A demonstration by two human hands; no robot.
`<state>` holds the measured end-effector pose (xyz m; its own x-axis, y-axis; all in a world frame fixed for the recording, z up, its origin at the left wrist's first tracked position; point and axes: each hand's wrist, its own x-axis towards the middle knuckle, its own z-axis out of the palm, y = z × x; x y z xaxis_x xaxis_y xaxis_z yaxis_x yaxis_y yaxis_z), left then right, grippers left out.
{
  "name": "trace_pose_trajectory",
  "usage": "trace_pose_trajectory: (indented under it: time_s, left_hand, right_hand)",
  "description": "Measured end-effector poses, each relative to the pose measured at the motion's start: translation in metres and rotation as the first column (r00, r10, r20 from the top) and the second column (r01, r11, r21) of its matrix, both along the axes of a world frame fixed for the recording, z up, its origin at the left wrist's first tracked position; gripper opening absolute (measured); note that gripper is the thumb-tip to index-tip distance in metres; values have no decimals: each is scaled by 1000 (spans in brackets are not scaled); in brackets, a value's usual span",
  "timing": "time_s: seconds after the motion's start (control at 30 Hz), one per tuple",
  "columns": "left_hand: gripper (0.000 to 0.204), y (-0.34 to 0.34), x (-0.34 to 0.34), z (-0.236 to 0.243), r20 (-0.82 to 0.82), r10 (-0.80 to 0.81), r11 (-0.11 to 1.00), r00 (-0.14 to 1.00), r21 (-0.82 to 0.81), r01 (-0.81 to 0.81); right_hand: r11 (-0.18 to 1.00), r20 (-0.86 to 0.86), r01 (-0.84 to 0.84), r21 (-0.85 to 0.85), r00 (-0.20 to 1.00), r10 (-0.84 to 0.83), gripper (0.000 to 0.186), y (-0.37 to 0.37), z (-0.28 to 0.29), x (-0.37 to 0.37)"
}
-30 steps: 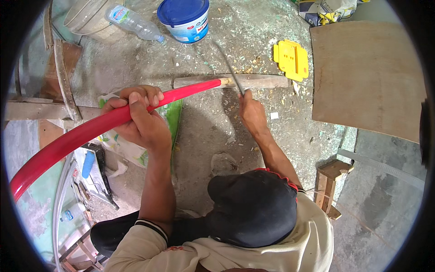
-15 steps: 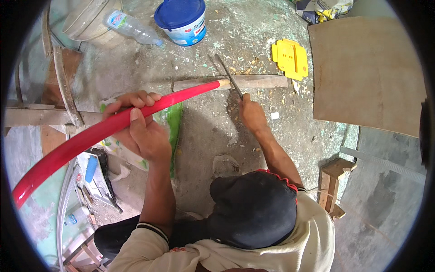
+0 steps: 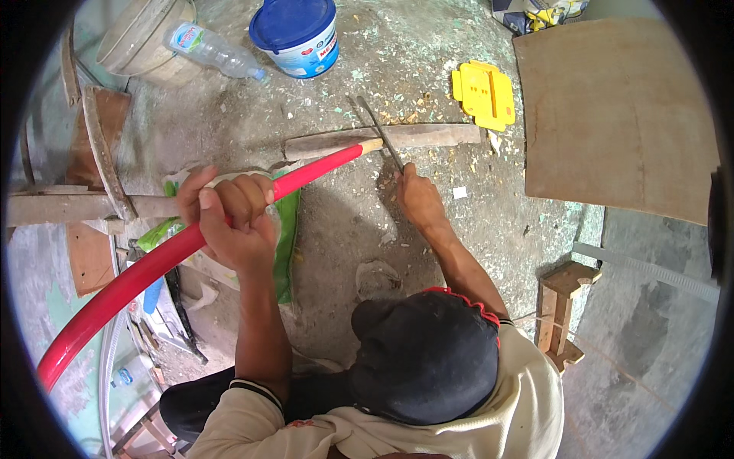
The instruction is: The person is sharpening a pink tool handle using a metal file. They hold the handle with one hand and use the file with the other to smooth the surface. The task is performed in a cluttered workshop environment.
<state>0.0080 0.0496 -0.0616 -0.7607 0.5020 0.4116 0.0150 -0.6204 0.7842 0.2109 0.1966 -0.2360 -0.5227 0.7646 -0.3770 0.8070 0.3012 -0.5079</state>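
Your left hand (image 3: 233, 214) is wrapped around the red pole (image 3: 168, 252), whose pale tip (image 3: 371, 145) lies over a plank (image 3: 443, 135). Your right hand (image 3: 420, 200) grips a blade (image 3: 377, 122) crossing at that tip. Beyond stand a blue-lidded tub (image 3: 306, 55), a bottle (image 3: 214, 50) and a yellow plate (image 3: 484, 96).

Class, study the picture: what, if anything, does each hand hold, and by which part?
The left hand grips the red pole partway along its length; the right hand holds the thin dark tool by its near end.
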Motion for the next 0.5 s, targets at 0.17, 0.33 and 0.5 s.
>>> trace_pose_trajectory:
  time_s: [0.17,0.33,0.5]
  left_hand:
    - [30,-1,-5,-2,-121,-66,997,990,38,71]
    - [24,4,-3,0,-129,-181,978,975,77,191]
    - [19,-3,-6,-1,-165,-225,969,960,61,238]
  right_hand:
    - [999,-106,-15,41,994,19,32,-6,31,-8]
    - [991,-68,-90,100,993,97,31,-4,28,-5]
    - [995,-118,-56,78,991,65,33,-4,44,-7]
